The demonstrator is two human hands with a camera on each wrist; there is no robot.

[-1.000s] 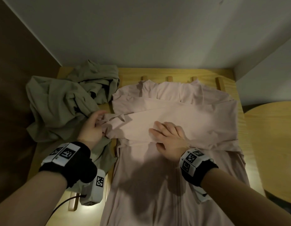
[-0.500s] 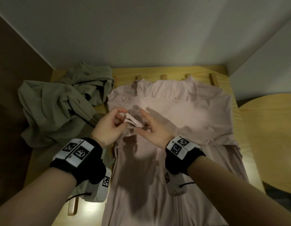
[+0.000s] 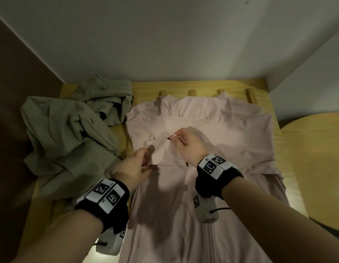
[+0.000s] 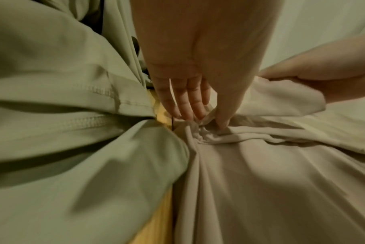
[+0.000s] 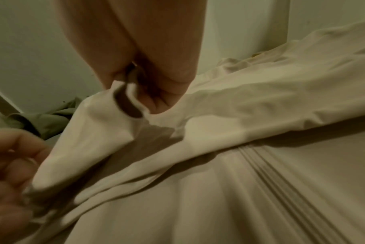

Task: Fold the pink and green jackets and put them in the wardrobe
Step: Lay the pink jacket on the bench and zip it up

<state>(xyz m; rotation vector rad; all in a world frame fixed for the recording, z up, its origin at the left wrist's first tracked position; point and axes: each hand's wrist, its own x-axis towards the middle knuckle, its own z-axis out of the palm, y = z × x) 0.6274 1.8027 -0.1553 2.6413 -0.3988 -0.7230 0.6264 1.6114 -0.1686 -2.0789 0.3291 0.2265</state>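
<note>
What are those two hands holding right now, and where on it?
Both hold the pink jacket by its folded-over sleeve: the right hand pinches the cuff end, the left hand pinches fabric at the jacket's left edge.

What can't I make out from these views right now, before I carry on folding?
- Wardrobe: in no view.
- Pink jacket hem: cut off by the head view's bottom edge.
- Green jacket: crumpled, its sleeves and zip lost in folds.
- Left hand fingertips: motion-blurred in the head view.
- Right hand grip: fingers buried in cuff fabric in the right wrist view.

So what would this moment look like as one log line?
fold pink jacket | left hand, right hand pinch sleeve cuff | green jacket unfolded
</note>
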